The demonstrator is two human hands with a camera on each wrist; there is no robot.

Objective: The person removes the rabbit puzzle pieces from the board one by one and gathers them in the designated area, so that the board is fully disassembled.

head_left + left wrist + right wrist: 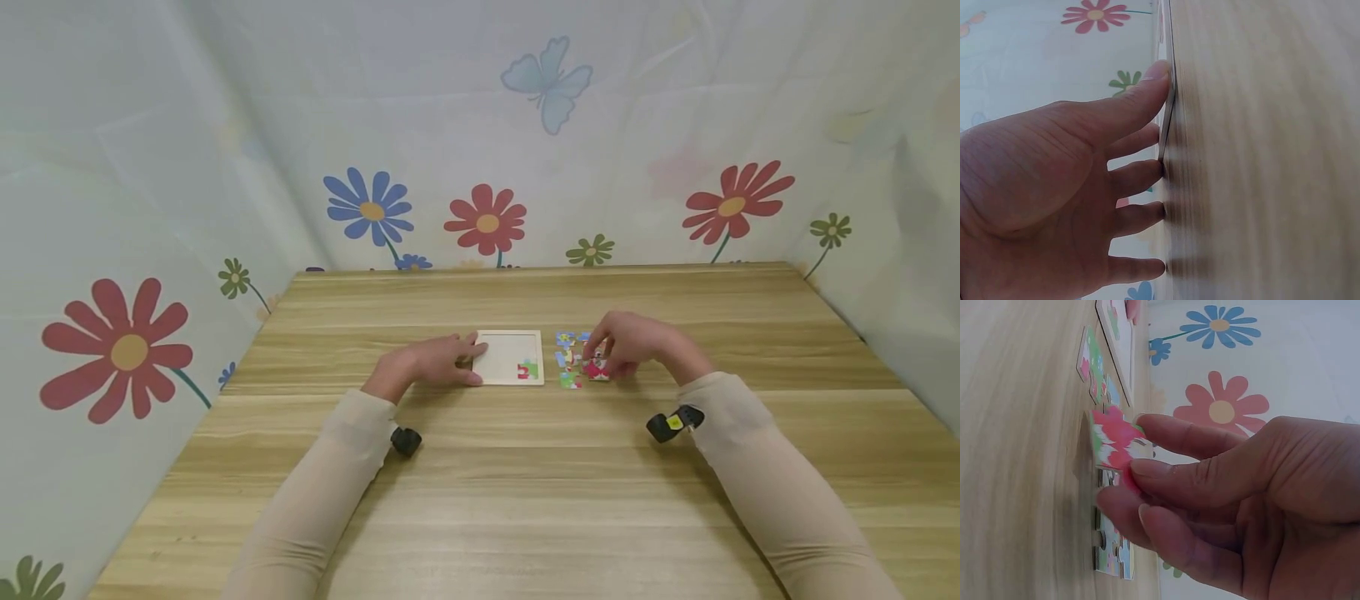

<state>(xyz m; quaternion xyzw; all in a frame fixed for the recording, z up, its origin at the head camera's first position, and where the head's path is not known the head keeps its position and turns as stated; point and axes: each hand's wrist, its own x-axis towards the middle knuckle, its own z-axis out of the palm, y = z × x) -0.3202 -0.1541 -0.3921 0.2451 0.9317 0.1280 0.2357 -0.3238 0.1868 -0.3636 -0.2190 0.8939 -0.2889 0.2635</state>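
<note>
My right hand pinches a puzzle piece between thumb and fingers; the piece is mostly red and white with a bit of green, and stands tilted above the table in the right wrist view. Loose puzzle pieces lie around and under that hand. To their left is a shallow wooden puzzle tray, with a green and red puzzle piece in its near right corner. My left hand rests at the tray's left side, thumb on the near left corner, fingers extended and spread in the left wrist view.
The wood-grain table stretches out on all sides of the tray. A pale curtain with printed flowers and a butterfly hangs behind the table and along its sides. Each wrist wears a small black camera.
</note>
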